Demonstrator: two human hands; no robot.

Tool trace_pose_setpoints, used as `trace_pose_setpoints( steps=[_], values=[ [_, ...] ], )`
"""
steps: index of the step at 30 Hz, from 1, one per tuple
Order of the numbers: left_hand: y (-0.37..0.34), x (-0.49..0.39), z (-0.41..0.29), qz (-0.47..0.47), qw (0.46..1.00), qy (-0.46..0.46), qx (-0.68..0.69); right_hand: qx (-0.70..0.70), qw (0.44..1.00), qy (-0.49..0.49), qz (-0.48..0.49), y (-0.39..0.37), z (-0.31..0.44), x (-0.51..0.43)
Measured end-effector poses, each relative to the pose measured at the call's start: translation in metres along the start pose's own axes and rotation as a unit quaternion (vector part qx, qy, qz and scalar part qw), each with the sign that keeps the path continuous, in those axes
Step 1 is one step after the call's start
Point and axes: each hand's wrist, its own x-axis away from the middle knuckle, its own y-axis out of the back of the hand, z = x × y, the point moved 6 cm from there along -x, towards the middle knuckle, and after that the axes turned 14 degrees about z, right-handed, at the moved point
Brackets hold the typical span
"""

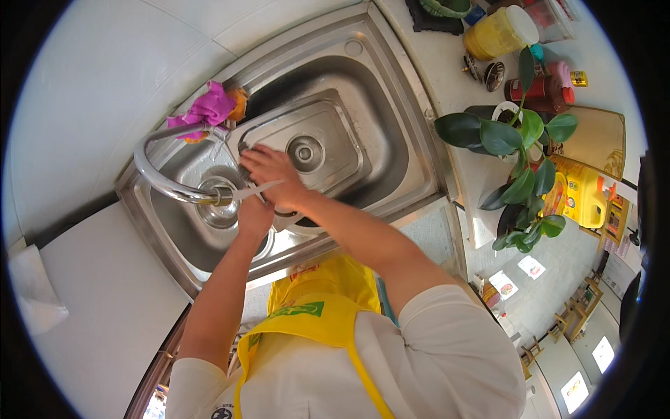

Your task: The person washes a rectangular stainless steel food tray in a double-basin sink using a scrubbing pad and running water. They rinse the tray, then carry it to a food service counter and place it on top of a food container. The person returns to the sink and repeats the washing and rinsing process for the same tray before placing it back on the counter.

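A rectangular stainless-steel lid or tray (335,123) with a round central recess lies tilted over the right basin of a double sink (379,120). At its near left edge my left hand (255,213) is closed, seemingly around that edge. My right hand (275,175) lies across the metal, slightly blurred, fingers towards the left. Something dark, perhaps a scouring pad (244,172), shows under its fingertips; most of it is hidden. From the curved chrome faucet (172,188), water (257,188) runs over my hands. Below them, partly hidden, is another rounded metal edge.
Magenta and orange cloths (209,105) sit behind the faucet. A white countertop (112,256) adjoins the sink at left. Along the right counter stand a potted plant (505,139), a yellow jar (492,34), a drain strainer (493,76), bottles and a yellow jug (583,191).
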Motion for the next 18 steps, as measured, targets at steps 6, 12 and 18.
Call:
trace_pose_setpoints(
  steps=[6,12,18],
  values=[
    [0.004,0.001,-0.004,-0.002,0.998,0.064,0.027,0.145,0.921,-0.344,-0.114,0.054,-0.161,0.026],
    [-0.001,-0.002,0.005,-0.024,0.999,0.005,0.025,0.087,0.995,-0.036,-0.025,0.003,-0.014,-0.034],
    [0.000,0.002,0.003,-0.051,0.999,-0.013,0.003,0.122,0.938,-0.312,0.092,0.056,-0.168,0.004]
  ],
)
